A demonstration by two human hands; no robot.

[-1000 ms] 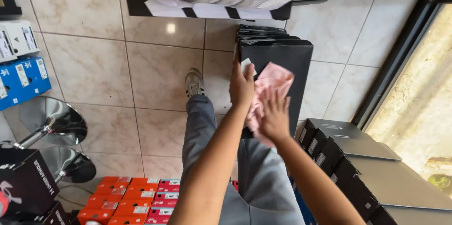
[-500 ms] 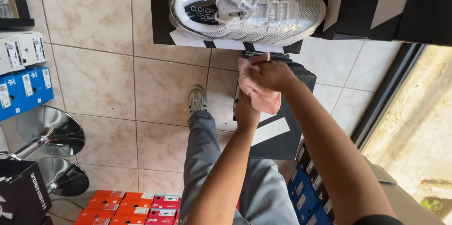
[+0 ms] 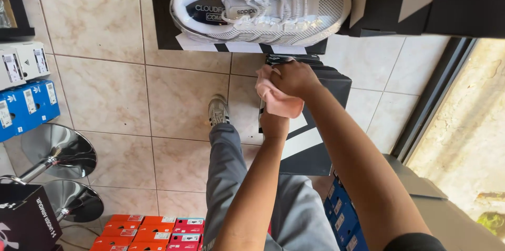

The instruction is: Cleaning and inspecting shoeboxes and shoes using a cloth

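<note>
While the right hand point(image 3: 294, 78) grips a pink cloth point(image 3: 278, 98) and presses it on the top of a black shoebox point(image 3: 310, 140), the left hand point(image 3: 273, 124) sits under the cloth at the box's near edge, mostly hidden; cannot tell its grip. Box stands on the tiled floor point(image 3: 131, 98) just beside the person's shoe point(image 3: 217, 110). White sneaker point(image 3: 260, 12) rests on a black box above. Orange boxes point(image 3: 147, 229) lie below, blue boxes point(image 3: 26, 106) left.
</note>
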